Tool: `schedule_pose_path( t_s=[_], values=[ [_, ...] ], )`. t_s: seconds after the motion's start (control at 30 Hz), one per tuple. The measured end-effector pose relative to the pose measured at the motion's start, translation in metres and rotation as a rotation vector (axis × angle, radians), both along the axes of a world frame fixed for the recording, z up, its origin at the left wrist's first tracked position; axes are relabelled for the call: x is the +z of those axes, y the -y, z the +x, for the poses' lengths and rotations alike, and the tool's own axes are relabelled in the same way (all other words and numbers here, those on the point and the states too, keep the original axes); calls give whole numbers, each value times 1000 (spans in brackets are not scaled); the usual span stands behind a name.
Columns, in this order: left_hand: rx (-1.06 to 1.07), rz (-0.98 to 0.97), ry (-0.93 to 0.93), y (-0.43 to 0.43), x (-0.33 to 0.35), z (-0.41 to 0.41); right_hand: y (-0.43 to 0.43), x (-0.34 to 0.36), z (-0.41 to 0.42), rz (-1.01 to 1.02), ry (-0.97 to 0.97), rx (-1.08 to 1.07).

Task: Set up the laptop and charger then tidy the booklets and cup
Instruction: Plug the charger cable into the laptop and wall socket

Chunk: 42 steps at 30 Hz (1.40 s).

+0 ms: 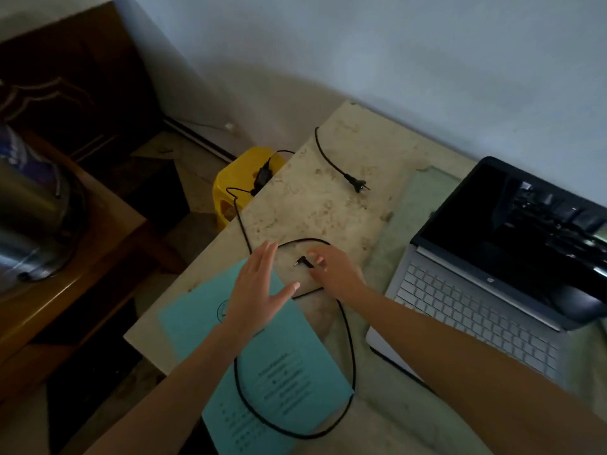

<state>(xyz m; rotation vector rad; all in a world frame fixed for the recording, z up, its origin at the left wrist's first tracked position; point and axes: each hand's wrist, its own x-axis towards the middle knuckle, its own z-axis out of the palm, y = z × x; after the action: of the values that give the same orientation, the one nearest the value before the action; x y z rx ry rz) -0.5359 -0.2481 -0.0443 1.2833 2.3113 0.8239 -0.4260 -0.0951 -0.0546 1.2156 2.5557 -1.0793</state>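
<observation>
An open silver laptop [486, 290] with a dark screen stands at the right of the marble table [295, 205]. The black charger cable [348, 339] loops over a blue booklet [272, 366] near the table's left edge. Its barrel connector [303, 262] lies on the marble, with the fingers of my right hand [331, 269] at its rear end; whether they pinch it is unclear. My left hand [256, 290] hovers flat and open over the booklet's top. The wall plug [356, 184] lies loose farther back. The charger brick [262, 174] rests on a yellow stool [243, 182].
A wooden counter [65, 290] with a metal pot [29, 211] stands at the left, across a gap from the table. The wall runs behind the table. A green mat [410, 208] lies under the laptop.
</observation>
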Motion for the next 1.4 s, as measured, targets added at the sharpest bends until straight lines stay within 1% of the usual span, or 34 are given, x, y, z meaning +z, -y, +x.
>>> schedule_pose_path(
  t_s=[0.1,0.2,0.37,0.53,0.77,1.0,1.13,1.23,1.4],
  values=[
    [-22,-7,-3,-1,-5,-12,0,-6,-11,90,19,21],
    [-25,-10,-4,-1,-9,-19,-1,-9,-19,127,20,30],
    [-37,-18,-6,-2,-8,-22,-4,-11,-19,123,18,0],
    [-100,-19,-31,-15,1,-9,-9,-3,9,61,-74,-118],
    [-243,10,-70,-48,17,54,-26,18,100,45,-115,-325],
    [-424,15,-115,-79,30,149,-28,28,224,42,-124,-430],
    [-508,23,-114,-92,33,199,-24,28,296,63,-153,-533],
    [-563,-12,-106,-99,30,230,-24,27,348,80,-137,-610],
    [-643,-92,-143,-114,25,271,-34,21,420,122,-96,-758]
  ],
)
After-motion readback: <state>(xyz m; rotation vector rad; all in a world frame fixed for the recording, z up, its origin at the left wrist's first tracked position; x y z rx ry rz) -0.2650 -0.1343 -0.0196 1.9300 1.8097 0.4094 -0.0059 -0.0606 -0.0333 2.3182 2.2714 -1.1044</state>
